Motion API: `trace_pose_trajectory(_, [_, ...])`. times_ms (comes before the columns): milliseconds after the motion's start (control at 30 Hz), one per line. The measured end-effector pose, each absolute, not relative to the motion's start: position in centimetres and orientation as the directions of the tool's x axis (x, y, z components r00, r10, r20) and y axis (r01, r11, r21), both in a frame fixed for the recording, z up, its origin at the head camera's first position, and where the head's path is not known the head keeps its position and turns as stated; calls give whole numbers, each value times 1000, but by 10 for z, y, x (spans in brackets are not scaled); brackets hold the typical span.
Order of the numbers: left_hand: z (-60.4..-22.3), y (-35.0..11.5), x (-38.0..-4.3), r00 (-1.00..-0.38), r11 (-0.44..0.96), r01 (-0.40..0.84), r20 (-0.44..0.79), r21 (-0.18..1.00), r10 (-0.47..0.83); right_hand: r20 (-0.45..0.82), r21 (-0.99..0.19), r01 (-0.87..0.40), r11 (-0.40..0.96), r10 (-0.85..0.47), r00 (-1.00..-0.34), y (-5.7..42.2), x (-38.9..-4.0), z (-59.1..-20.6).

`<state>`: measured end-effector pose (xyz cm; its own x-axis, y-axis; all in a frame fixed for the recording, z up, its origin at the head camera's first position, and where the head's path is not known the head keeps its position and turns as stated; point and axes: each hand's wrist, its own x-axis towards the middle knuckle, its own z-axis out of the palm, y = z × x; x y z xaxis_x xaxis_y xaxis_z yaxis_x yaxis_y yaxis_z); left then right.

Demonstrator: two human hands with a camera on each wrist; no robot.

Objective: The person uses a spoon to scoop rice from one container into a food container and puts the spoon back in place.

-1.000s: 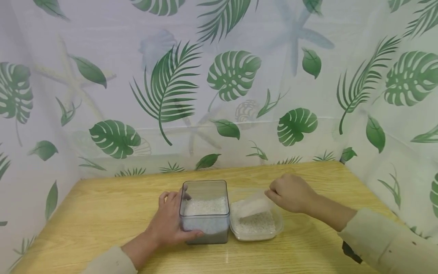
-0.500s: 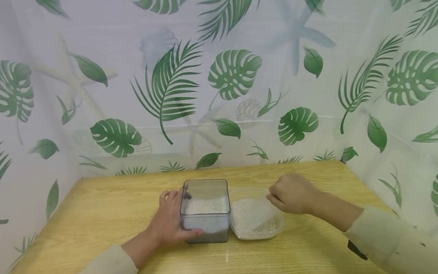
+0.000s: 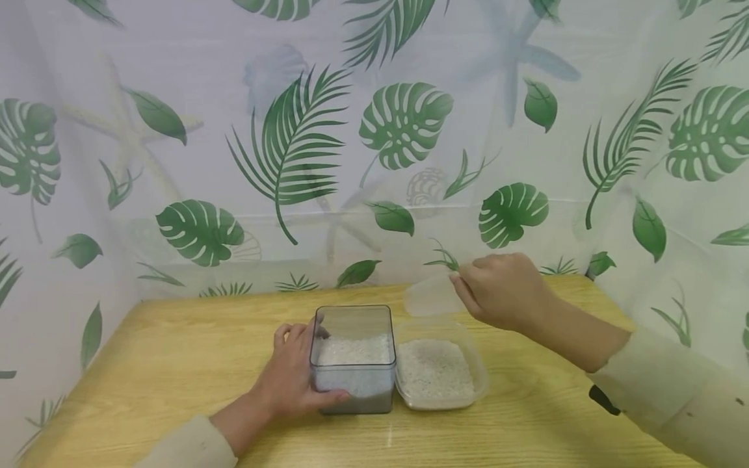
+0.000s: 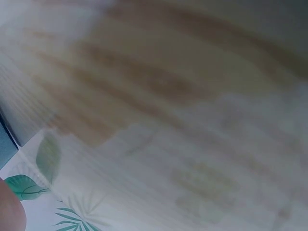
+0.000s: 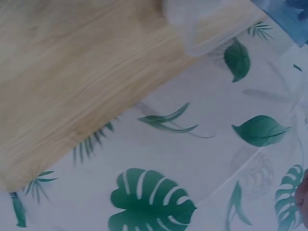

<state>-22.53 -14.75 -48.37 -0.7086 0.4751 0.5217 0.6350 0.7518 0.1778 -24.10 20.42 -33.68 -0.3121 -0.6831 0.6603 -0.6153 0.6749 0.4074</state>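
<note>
In the head view, my left hand [image 3: 289, 380] holds the left side of a square, smoky-clear storage container [image 3: 354, 390]. Its thumb lies across the front wall, with the fingers around the far left side. White rice [image 3: 354, 351] lies inside. Touching or nearly touching it on the right is a lower clear plastic tub [image 3: 480, 383], also with rice [image 3: 435, 374]. My right hand [image 3: 506, 289] grips a translucent white scoop [image 3: 430, 296], raised above the far side of the tub. The hand hides the scoop's handle; whether rice is in it I cannot tell.
A wooden table [image 3: 193, 364] carries both containers. White curtains with green leaf prints [image 3: 404, 123] hang behind it and along both sides. The left wrist view is mostly blurred.
My right hand has moved up and away from the tub, lifting the scoop out of the rice. The left hand keeps its hold on the storage container.
</note>
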Motion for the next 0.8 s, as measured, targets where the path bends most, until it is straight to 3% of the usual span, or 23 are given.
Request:
trace_pose_trajectory(100, [-483,-148,-225,-709,752,635,522,178,475,707,402,-617,676,-658,-261,189,-242,-333])
trace_pose_trajectory(233, [-482,-148,-225,-708,750,636,522,179,476,690,403,-649,645,-680,-247,167,-240,-333])
trace_pose_trajectory(633, [-481,-150,-223,-708,750,636,523,181,474,471,498,-646,579,-806,-359,111,-227,-352])
trace_pose_trajectory(800, [-480,-149,-225,-699,741,646,532,182,478,380,480,-675,561,-826,-416,95,-225,-354])
